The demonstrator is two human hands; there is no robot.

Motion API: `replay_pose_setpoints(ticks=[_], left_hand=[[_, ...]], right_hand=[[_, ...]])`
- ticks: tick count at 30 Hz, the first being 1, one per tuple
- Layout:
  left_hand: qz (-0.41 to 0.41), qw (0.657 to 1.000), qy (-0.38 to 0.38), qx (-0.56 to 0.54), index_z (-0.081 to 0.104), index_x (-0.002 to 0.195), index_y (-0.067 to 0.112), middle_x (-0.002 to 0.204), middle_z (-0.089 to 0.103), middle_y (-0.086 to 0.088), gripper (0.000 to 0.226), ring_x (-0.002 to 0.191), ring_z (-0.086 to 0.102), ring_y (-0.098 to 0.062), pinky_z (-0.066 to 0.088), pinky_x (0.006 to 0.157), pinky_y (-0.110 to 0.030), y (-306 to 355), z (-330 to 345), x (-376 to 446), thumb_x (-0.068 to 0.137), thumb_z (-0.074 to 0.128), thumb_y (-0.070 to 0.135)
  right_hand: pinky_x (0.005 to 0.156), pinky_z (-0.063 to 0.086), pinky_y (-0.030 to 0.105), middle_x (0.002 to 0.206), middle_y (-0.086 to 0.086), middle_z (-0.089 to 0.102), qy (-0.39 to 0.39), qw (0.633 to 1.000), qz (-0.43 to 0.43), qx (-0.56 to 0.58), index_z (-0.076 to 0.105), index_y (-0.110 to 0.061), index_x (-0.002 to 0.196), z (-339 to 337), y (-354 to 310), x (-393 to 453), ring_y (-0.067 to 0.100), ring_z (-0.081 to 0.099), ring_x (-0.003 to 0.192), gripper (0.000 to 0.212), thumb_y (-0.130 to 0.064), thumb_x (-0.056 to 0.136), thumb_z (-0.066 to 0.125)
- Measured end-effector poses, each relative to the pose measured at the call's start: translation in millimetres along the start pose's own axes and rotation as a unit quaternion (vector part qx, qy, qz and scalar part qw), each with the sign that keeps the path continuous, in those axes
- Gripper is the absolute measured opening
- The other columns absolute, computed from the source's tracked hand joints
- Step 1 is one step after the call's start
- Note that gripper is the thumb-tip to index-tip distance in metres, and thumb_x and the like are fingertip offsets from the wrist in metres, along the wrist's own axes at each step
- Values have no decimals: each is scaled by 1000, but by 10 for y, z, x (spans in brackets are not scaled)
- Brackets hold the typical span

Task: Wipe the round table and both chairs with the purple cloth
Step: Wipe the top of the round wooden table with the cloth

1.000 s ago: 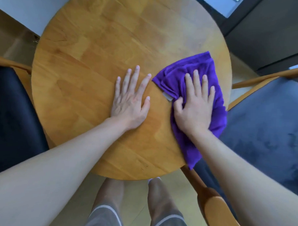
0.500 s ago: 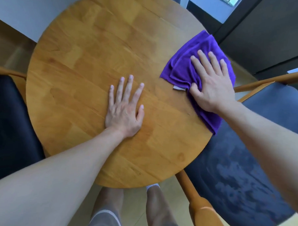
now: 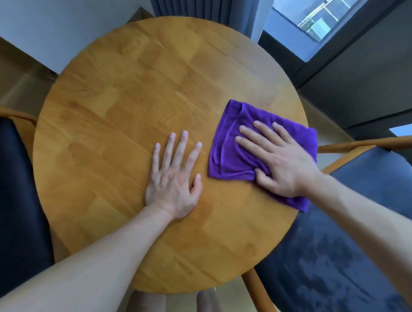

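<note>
White wall (image 3: 53,22) at 10–11 o'clock, meeting light wood-tone floor (image 3: 13,83) at 9. Grey pleated curtain (image 3: 194,3) at 12, w/ a sheer white strip beside it. Window (image 3: 305,21) at 1 o'clock, dark frame, daylight coming thru; bldgs outside, blurred. Dark grey wall panel (image 3: 366,75) at 2. Second bright pane (image 3: 406,132) at 3, partly cut off by the frame edge. Floor also visible at 6, btwn furniture.
</note>
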State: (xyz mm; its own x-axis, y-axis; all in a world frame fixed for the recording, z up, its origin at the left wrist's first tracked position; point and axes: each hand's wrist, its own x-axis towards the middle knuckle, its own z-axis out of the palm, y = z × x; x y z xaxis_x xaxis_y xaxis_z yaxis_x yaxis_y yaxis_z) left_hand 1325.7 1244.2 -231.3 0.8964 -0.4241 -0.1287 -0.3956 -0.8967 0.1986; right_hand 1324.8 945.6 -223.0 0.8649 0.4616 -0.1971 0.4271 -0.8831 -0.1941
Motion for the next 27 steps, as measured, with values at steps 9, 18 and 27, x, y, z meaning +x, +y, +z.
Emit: replay_pose_setpoints(ticks=[9,18,27], left_hand=[[-1,999,-28,15,20,164,26,174,2,-8,78,161,-1,-30,4,128,-57,-8,11,2,91,38,45],[8,1000,-26,11,25,164,25,174,8,-9,80,161,4,-30,10,127,-58,-6,27,-3,88,44,44],[6,998,-54,20,22,165,24,174,3,-9,80,161,3,-31,9,126,-58,7,-45,-6,90,41,45]], right_hand=[[126,-2,52,173,1,3,98,919,372,84,12,-21,164,-203,-207,1243,27,-2,158,81,-44,89,32],[127,-3,50,172,-6,5,7,1000,-22,-3,11,-30,164,-171,62,893,22,-1,159,78,-51,94,36],[127,1,49,172,-8,10,110,939,322,53,16,-30,163,-226,8,1149,20,1,158,75,-48,92,34]])
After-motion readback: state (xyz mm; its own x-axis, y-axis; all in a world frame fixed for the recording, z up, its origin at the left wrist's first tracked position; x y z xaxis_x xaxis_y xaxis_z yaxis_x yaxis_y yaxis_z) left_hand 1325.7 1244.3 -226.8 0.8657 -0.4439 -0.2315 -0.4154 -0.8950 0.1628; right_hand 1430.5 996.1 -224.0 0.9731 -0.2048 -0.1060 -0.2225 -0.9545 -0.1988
